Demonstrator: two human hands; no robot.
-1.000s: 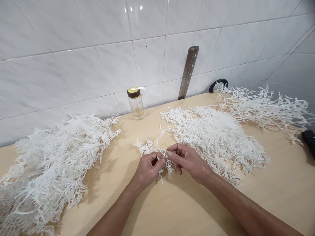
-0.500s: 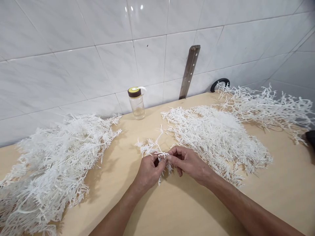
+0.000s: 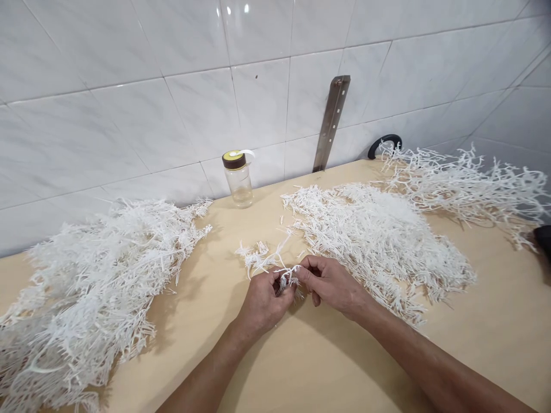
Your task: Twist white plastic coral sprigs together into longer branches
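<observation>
In front of me my left hand (image 3: 264,301) is closed on a white branching plastic sprig (image 3: 275,259), whose thin stems end in tufts of fine tips. Part of the sprig stands out beyond the fingers, and some tufts show between thumb and forefinger. My right hand (image 3: 331,287) is at the sprig's right side, thumb and forefinger pinched at the end of one stem. Its other fingers are curled under. Just behind the hands, small white tufts (image 3: 262,248) lie near the table surface; whether they are joined to the sprig is unclear.
A large heap of white sprigs (image 3: 99,287) covers the table's left side. To the right lies a flatter pile of white tufts (image 3: 370,235), with bare branching stems (image 3: 469,180) behind it. A clear bottle (image 3: 240,186) and a metal bracket (image 3: 331,123) are by the tiled wall.
The sprig has turned in my hands, its upright stem now leaning further right. Both hands have shifted only slightly and stay close together.
</observation>
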